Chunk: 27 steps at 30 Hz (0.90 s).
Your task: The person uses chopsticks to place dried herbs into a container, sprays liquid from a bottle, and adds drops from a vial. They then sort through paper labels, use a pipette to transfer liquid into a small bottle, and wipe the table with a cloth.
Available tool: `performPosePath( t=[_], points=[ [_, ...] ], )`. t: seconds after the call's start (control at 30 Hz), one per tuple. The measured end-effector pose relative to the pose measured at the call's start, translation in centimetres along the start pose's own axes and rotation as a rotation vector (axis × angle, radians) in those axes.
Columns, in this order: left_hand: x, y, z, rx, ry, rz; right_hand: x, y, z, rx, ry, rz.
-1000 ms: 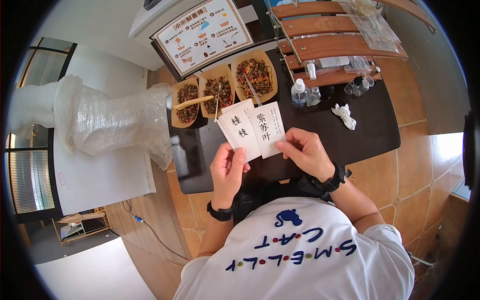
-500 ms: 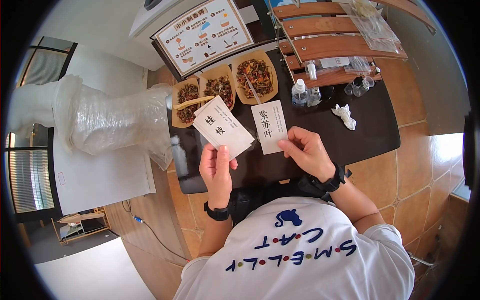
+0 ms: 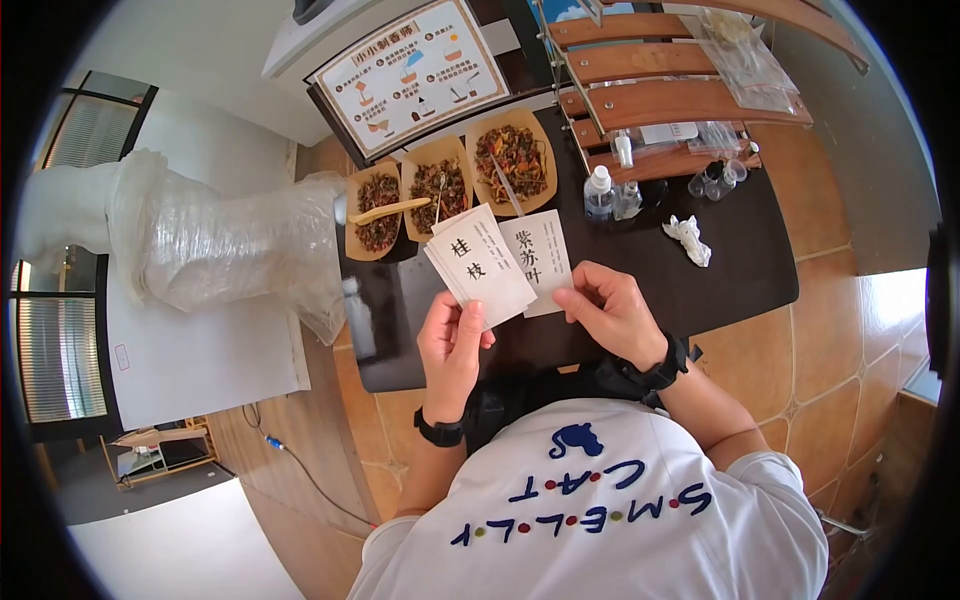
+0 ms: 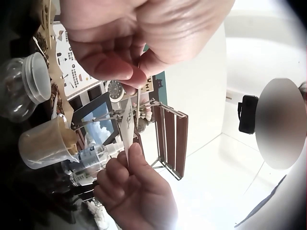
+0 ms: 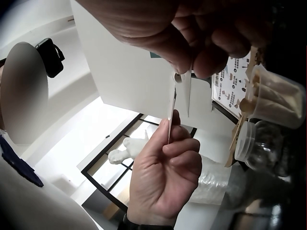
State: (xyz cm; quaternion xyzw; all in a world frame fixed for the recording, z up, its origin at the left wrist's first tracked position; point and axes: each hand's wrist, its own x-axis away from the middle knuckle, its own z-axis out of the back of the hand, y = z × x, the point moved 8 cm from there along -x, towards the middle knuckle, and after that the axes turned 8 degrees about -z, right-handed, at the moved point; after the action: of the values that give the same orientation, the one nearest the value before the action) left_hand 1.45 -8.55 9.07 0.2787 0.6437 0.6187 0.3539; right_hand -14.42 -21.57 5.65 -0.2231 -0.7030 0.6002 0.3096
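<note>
In the head view my left hand [image 3: 452, 350] pinches a small stack of white cards [image 3: 492, 283] with black Chinese characters, thumb on top. My right hand [image 3: 618, 312] holds a single similar card [image 3: 552, 245] between thumb and fingers. The stack's right edge overlaps this card and covers part of its left side. Both hands are above the front part of the dark table [image 3: 725, 285]. Seen edge-on in the left wrist view, the single card [image 4: 127, 127] stands upright in the right hand's fingers. The right wrist view shows the stack [image 5: 172, 115] edge-on as well.
Three paper trays [image 3: 362, 243] of dried herbs stand behind the cards, a wooden spoon [image 3: 388, 211] across the left ones. Small bottles [image 3: 598, 192], a crumpled tissue [image 3: 688, 241] and a wooden rack [image 3: 660, 103] are to the right. Wrist views show a jar [image 4: 36, 79] and a plastic cup [image 4: 43, 143].
My left hand swung the stack left, apart from the single card, then brought it back right to overlap that card. My right hand stays nearly in place, its card tilting slightly.
</note>
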Motion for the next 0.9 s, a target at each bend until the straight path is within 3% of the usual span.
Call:
performPosePath(
  t=[0.9],
  points=[
    [0.64, -0.76, -0.91, -0.025, -0.06, 0.067, 0.19, -0.02, -0.62, -0.005, -0.031, 0.009]
  ],
)
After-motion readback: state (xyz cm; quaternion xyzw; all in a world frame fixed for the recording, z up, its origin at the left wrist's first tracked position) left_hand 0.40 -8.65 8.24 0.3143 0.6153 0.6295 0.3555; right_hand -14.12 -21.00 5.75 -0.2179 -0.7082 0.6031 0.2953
